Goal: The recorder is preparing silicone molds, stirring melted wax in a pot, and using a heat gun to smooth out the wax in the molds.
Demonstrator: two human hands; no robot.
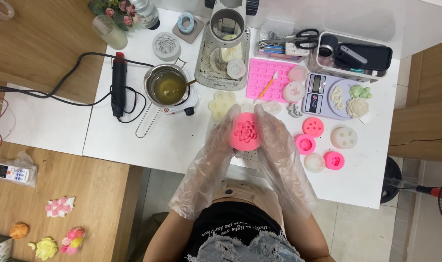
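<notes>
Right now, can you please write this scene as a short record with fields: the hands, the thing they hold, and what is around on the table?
left hand: in a clear plastic glove, holds the left side of the pink flower mould
right hand: gloved too, holds the mould's right side
mould: round, flower hollow facing up, raised above the white table
left of hands: metal pot of yellowish liquid on a small hot plate, black heat tool
right of hands: small pink and white moulds, digital scale
behind: pink mould tray
</notes>
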